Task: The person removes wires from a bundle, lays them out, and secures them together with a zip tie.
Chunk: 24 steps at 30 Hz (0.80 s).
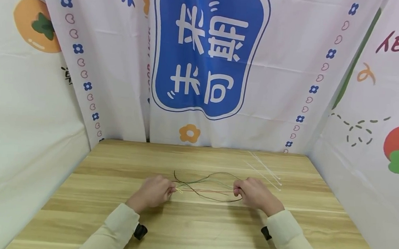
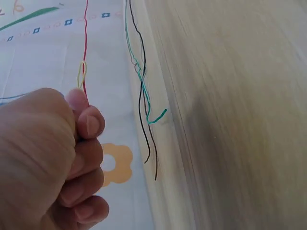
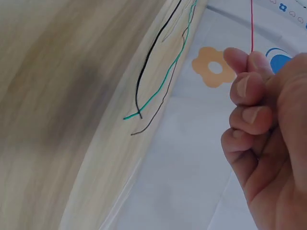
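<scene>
A thin red string [image 1: 205,191] is stretched between the two hands. My left hand [image 1: 154,192] pinches one end of it between thumb and forefinger, and a small yellow string loop [image 2: 81,73] sticks out of the same pinch. At the other side, my right hand [image 1: 255,194] pinches the red string with thumb and forefinger, its other fingers curled. Just beyond the red string, a green string [image 3: 165,79], a black string [image 3: 148,57] and a brown string [image 3: 168,91] lie loosely crossed on the table. Both hands hover low over the tabletop.
Several thin white strips [image 1: 266,168] with small knobbed ends lie at the back right of the wooden table [image 1: 192,228]. A printed cloth [image 1: 286,69] hangs along the table's back edge, with more cloth at both sides.
</scene>
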Motion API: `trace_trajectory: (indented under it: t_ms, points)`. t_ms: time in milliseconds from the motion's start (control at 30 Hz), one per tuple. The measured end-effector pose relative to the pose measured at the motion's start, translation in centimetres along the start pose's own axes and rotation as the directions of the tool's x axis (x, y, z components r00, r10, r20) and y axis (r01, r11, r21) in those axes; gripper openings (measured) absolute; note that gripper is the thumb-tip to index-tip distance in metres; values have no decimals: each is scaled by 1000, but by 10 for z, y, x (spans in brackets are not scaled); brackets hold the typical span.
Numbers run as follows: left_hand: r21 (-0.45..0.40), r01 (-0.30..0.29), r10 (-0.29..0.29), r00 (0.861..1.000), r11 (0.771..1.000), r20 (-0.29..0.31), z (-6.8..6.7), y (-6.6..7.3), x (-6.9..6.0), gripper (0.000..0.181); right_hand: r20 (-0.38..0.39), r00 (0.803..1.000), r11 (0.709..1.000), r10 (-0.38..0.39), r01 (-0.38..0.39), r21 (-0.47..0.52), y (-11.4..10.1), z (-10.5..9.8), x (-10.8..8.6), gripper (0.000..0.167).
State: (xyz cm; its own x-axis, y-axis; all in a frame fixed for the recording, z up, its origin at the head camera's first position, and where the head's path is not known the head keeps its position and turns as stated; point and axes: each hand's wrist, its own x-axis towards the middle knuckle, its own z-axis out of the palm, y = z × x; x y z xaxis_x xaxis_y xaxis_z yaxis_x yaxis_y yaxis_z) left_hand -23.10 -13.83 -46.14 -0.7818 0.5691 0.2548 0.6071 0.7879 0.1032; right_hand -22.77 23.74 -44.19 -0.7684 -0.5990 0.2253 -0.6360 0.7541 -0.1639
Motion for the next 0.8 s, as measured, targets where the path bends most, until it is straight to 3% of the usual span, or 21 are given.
trace_trajectory:
  t_ms: [367,533,700,800]
  points:
    - [-48,14,-14,1000,999,-12,1,1,0,35,19,998,999,54,-54,3,10,5,-3,20]
    - [-29,79,-79,997,996,-24,3,-1,2,41,31,998,997,58,-60,46,9,5,-3,20]
    - [-16,169,-168,985,986,21,6,-2,4,49,44,999,998,10,-13,66,4,6,1,20]
    - [-13,173,-172,984,985,50,9,-2,4,45,72,997,997,5,-11,71,0,6,4,20]
